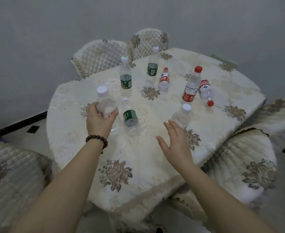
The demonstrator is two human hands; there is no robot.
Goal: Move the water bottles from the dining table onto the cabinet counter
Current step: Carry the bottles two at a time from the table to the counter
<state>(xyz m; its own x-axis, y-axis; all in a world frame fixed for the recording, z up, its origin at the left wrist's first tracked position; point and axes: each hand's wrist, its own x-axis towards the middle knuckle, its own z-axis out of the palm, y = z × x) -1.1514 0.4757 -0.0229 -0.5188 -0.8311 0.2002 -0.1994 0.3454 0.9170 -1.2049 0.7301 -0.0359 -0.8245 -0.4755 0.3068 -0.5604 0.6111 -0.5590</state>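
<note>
Several plastic water bottles stand or lie on the dining table, which wears a cream floral cloth. My left hand, with a bead bracelet at the wrist, grips a clear white-capped bottle around its lower body. My right hand is spread open, fingers just short of another white-capped bottle. A green-labelled bottle lies between my hands. Two green-labelled bottles stand further back. Red-labelled bottles stand or lie at the right.
Quilted chairs surround the table: two at the far side, one at the near left, one at the right. A grey wall rises behind. The cabinet counter is out of view.
</note>
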